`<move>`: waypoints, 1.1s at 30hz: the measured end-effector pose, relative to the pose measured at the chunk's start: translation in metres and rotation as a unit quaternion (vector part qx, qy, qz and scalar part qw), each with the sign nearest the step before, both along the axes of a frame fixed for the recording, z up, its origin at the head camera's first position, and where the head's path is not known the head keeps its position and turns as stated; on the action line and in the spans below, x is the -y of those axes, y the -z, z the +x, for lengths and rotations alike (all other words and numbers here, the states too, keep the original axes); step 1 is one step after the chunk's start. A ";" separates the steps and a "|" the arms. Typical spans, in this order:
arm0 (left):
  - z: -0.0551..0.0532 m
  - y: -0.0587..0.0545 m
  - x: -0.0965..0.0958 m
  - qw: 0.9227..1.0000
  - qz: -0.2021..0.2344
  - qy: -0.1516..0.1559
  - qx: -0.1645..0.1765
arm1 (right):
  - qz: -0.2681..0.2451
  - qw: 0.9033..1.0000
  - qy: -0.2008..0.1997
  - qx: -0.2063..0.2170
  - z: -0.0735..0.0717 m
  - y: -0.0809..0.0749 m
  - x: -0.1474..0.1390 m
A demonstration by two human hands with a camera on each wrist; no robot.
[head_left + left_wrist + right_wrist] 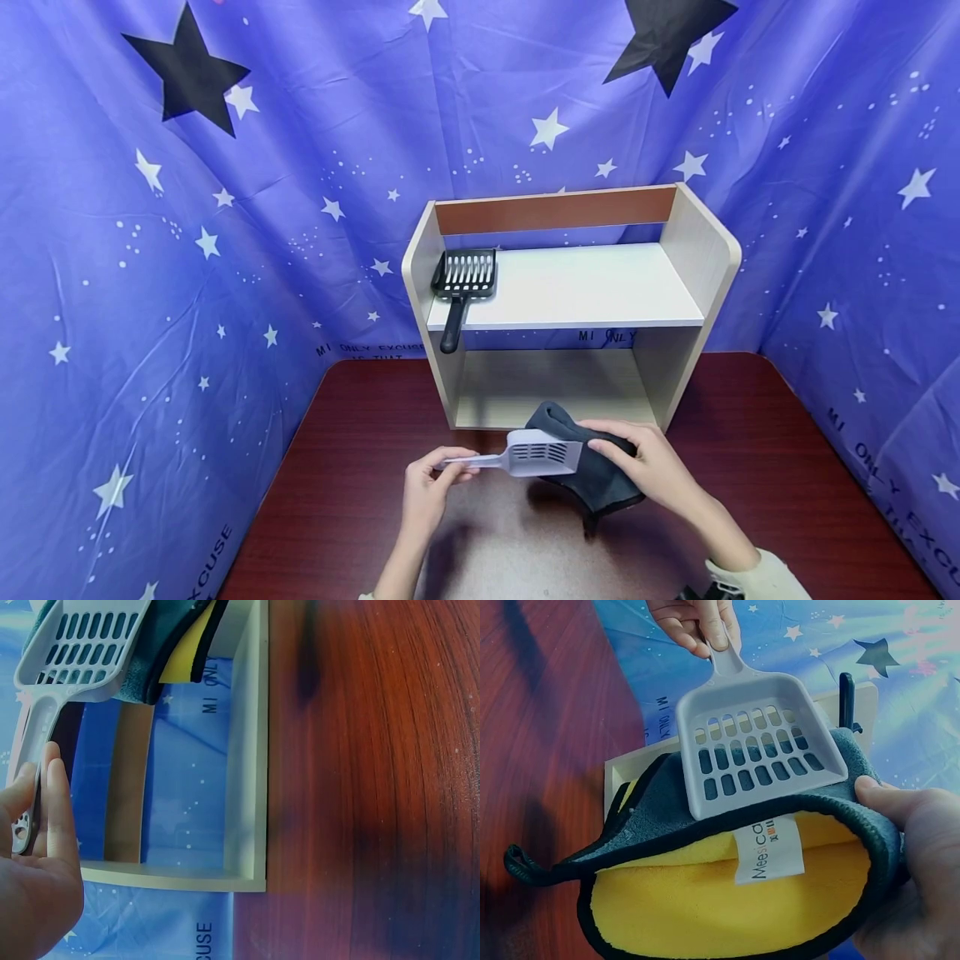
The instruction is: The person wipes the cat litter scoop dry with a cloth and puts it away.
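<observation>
My left hand (429,487) pinches the end of the handle of a light grey litter scoop (542,454), held level over the table in the head view. In the right wrist view the slotted scoop (761,750) overlaps a folded cleaning cloth (660,802), dark grey-green outside and yellow inside, with black edging, a hanging loop and a white label (769,851). My right hand (648,458) grips the cloth (600,475) between thumb and fingers at its right side. Part of the scoop's front edge lies against the cloth.
Behind my hands stands a two-level wooden shelf (705,250) with a white upper board (585,287). A black litter scoop (467,275) lies at the upper board's left end, its handle over the front edge. A dark red table (337,500) carries the shelf; blue star-patterned curtains (300,167) surround it.
</observation>
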State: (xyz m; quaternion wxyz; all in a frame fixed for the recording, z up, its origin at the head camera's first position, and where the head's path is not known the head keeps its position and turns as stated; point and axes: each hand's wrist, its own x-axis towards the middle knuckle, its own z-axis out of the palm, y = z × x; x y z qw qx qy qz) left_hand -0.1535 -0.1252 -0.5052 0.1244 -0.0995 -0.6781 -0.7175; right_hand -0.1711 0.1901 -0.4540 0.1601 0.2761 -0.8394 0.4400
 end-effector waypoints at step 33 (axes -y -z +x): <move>-0.002 -0.003 0.001 1.000 0.005 -0.027 0.015 | -0.019 0.995 0.081 -0.045 -0.001 -0.003 -0.007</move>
